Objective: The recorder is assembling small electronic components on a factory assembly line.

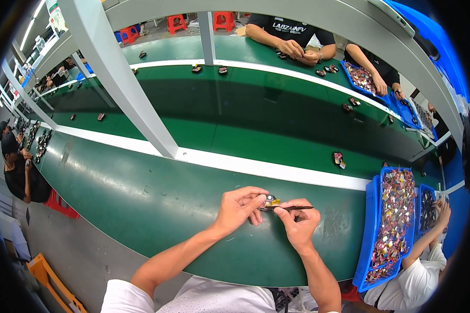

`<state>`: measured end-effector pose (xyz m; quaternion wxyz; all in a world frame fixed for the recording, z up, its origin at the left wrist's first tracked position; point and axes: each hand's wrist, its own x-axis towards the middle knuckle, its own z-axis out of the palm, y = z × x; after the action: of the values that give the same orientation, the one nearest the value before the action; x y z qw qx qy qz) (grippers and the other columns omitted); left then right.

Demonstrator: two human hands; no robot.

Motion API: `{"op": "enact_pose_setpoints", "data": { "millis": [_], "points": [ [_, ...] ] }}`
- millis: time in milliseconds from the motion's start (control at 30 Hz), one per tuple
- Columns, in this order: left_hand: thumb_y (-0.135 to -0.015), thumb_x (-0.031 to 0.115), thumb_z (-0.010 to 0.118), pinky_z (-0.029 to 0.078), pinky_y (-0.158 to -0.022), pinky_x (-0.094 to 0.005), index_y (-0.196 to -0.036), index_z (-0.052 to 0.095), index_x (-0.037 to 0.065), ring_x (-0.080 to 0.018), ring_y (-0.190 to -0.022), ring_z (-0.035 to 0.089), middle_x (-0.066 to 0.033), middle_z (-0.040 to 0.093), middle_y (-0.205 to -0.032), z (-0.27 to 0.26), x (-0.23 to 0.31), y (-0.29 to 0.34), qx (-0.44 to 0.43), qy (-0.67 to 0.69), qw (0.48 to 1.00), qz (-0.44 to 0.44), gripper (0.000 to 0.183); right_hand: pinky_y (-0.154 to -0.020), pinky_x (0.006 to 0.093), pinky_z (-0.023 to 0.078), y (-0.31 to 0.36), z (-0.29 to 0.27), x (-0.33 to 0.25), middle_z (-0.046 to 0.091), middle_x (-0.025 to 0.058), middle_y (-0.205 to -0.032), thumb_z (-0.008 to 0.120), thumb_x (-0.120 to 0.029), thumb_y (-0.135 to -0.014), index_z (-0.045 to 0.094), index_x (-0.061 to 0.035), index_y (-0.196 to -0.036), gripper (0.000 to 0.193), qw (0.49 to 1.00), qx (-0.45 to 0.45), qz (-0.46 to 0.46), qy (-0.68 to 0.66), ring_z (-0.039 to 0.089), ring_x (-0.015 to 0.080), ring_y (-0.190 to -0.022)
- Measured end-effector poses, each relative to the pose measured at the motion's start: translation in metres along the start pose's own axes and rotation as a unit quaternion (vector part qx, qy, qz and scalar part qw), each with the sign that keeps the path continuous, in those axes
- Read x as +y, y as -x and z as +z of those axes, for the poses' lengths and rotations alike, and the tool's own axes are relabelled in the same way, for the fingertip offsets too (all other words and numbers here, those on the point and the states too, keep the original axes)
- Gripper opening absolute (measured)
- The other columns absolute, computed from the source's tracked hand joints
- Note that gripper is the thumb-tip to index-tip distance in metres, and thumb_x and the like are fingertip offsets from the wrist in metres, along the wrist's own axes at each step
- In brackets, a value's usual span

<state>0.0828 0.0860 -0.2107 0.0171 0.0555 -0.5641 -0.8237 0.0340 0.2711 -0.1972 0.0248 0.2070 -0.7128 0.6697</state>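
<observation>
Over the green worktop, my left hand (235, 211) pinches a small black electronic device (269, 200) between thumb and fingers. A yellow piece and some light parts show on the device's open face. From the right, my right hand (301, 225) is closed on a thin black tool (301, 207), much like tweezers. Its end reaches to the device beside my left fingertips. The tip itself is too small and partly hidden to make out.
At my right stands a blue tray (372, 229) heaped with small wired parts. A person in a white sleeve (422, 279) works beyond it. Past the white rail (256, 168), a green conveyor (256, 141) carries several small devices. A grey upright post (121, 78) rises from the rail. More people sit across and far left.
</observation>
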Motion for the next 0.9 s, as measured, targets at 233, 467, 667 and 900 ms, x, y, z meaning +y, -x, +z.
{"op": "enact_pose_setpoints", "data": {
  "millis": [233,467,667,900],
  "points": [
    [-0.102,0.013,0.065,0.055,-0.050,-0.0264,-0.120,0.065,-0.006,-0.0178,-0.062,0.070,-0.0130,0.071,-0.089,0.0019,0.0020,-0.0012,0.007,0.018,1.000,-0.003,0.027,-0.045,0.0199,0.027,0.0005,0.0011,-0.0030,0.067,-0.0027,-0.069,0.084,0.001,-0.081,0.075,-0.0014,-0.087,0.011,0.999,0.013,-0.030,0.033,0.041,-0.0008,-0.050],
    [-0.102,0.012,0.064,0.056,-0.049,-0.0270,-0.117,0.066,-0.007,-0.0191,-0.061,0.071,-0.0132,0.070,-0.087,-0.0002,0.0053,-0.0034,0.002,0.044,0.999,-0.016,0.024,-0.044,0.0200,0.027,0.0035,0.0044,-0.0051,0.067,-0.0028,-0.068,0.085,0.001,-0.081,0.075,-0.0010,-0.086,0.011,0.998,0.022,-0.044,0.026,0.041,-0.0007,-0.050],
    [-0.101,0.011,0.065,0.056,-0.047,-0.0277,-0.115,0.067,-0.007,-0.0192,-0.060,0.070,-0.0131,0.070,-0.085,-0.0001,0.0041,-0.0025,0.004,0.032,0.999,-0.014,0.023,-0.044,0.0196,0.024,0.0035,0.0019,-0.0027,0.056,-0.0067,-0.059,0.083,0.001,-0.083,0.072,0.0008,-0.089,0.012,1.000,0.011,0.021,-0.007,0.040,-0.0018,-0.049],
    [-0.101,0.012,0.065,0.056,-0.047,-0.0275,-0.115,0.067,-0.008,-0.0186,-0.059,0.070,-0.0137,0.071,-0.085,-0.0031,0.0074,-0.0041,0.021,0.017,1.000,-0.008,0.024,-0.045,0.0195,0.027,0.0033,0.0039,-0.0007,0.062,-0.0038,-0.064,0.083,0.002,-0.082,0.073,0.0004,-0.091,0.014,1.000,0.017,0.005,-0.001,0.041,-0.0011,-0.048]
  ]
}}
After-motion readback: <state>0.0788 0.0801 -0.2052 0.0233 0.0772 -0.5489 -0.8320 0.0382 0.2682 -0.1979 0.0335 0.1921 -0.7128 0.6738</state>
